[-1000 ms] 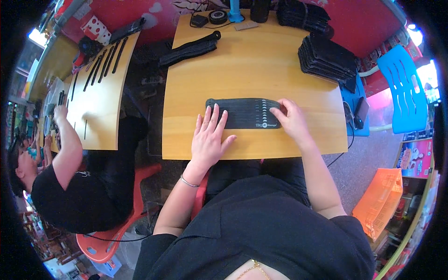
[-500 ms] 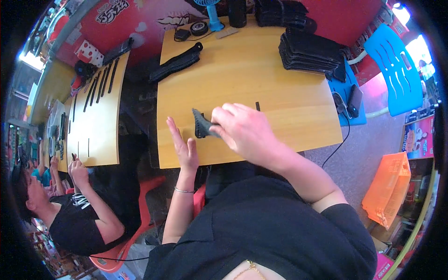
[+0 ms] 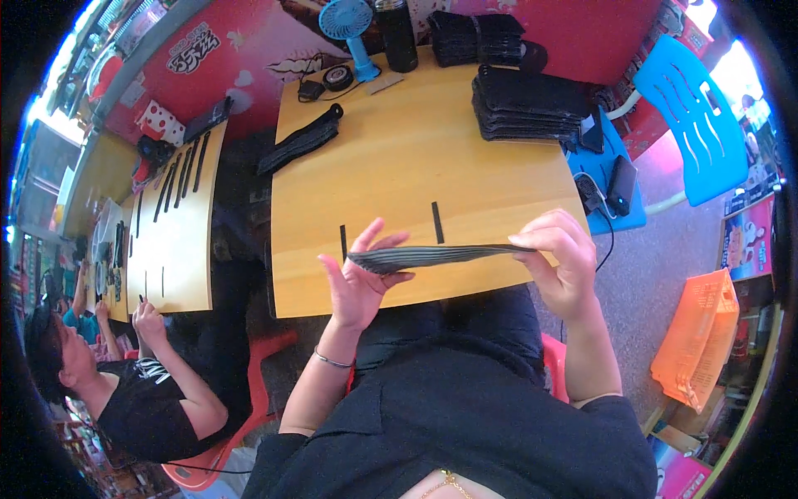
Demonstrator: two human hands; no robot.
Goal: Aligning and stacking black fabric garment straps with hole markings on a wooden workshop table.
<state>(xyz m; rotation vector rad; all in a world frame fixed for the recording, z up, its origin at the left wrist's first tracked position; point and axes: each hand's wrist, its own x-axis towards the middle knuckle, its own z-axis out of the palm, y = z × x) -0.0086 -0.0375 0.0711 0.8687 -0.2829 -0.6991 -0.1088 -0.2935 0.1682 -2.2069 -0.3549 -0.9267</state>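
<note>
A bundle of thin black strips (image 3: 449,254), ribbed along its length, is stretched level between my hands above the near part of the table. My right hand (image 3: 569,262) pinches its right end between thumb and fingers. The bundle's left end touches my left hand (image 3: 357,291), which is open, palm up with the fingers spread. Just beyond the bundle, a short black strip (image 3: 437,223) lies on the wooden table (image 3: 382,166). A second short strip (image 3: 342,239) lies close to my left fingertips, its lower end partly hidden.
A long black bundle (image 3: 303,140) lies at the far left. A stack of black pieces (image 3: 528,104) stands at the far right, another bundle (image 3: 474,40) behind it. A blue fan (image 3: 353,41) and dark bottle (image 3: 396,37) are at the back. A co-worker (image 3: 150,399) sits left.
The bundle has swung from a bunched, tilted hold to a level, stretched one. My right hand has moved right to its end; my left hand has turned palm up under the other end.
</note>
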